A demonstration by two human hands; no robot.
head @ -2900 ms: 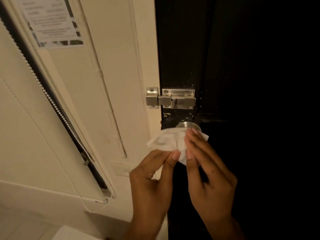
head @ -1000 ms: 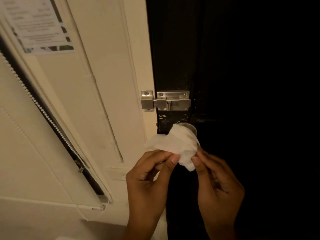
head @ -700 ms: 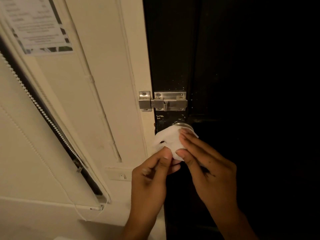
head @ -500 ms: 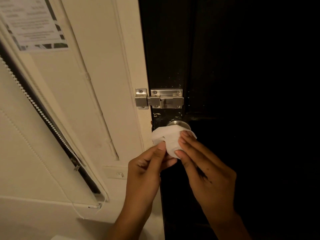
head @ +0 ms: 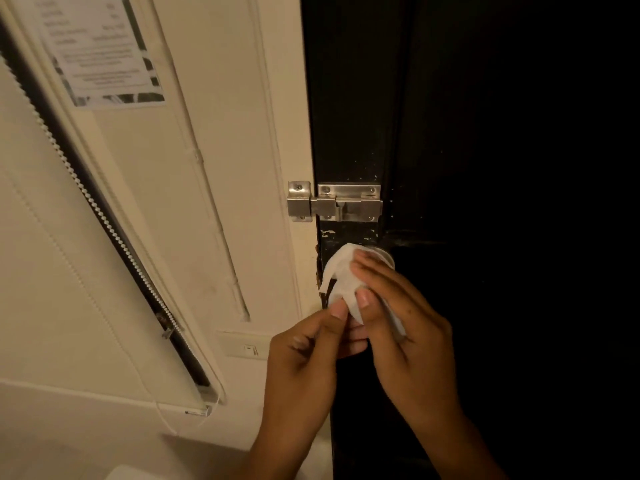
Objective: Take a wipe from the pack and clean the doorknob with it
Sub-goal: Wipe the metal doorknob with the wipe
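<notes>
A white wipe (head: 338, 273) is draped over the round metal doorknob (head: 385, 255) on the dark door (head: 485, 168); only a sliver of the knob's rim shows at the top right. My right hand (head: 401, 327) lies over the wipe and knob, fingers pressed on the cloth. My left hand (head: 304, 355) pinches the wipe's lower edge between thumb and forefinger, just left of the right hand. The pack of wipes is out of sight.
A steel slide bolt (head: 334, 202) bridges the door and the cream frame (head: 291, 116) just above the knob. A wall switch (head: 244, 344) sits left of my hands. A roller blind with a bead chain (head: 104, 216) and a printed notice (head: 100, 53) hang at left.
The right hand has gone from pinching the wipe's edge to pressing it over the knob, covering more of it. The left hand has stayed pinching the lower edge. The view shifted slightly.
</notes>
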